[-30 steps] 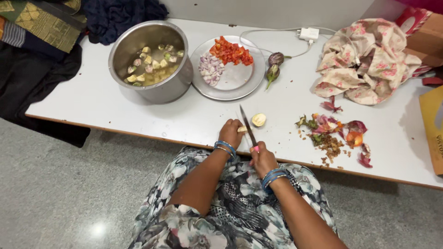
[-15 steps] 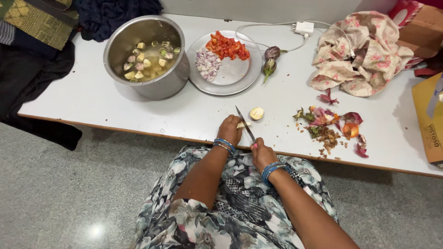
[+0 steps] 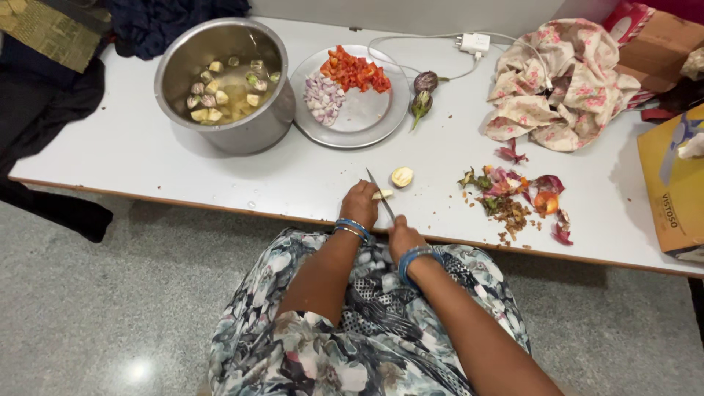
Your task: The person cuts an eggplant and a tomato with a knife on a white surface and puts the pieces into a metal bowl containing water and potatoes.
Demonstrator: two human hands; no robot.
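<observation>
White table point(image 3: 183, 172) surface carries the work, near its front edge. Left hand point(image 3: 361, 204) rests palm-down on the table, fingers curled over a pale vegetable piece point(image 3: 382, 195), pinning it in place; wrist is bent slightly, bangles at the wrist. Right hand point(image 3: 402, 235) sits at the table edge (closer to the body), fist closed around the handle of a knife point(image 3: 379, 193). Blade points away from the body, tilted left, and lies against the held piece. A cut half point(image 3: 401, 177) lies just beside the blade tip. Peelings point(image 3: 517, 199) are heaped to the right. A steel pot point(image 3: 220, 84) and plate point(image 3: 367, 117) stand farther back.
</observation>
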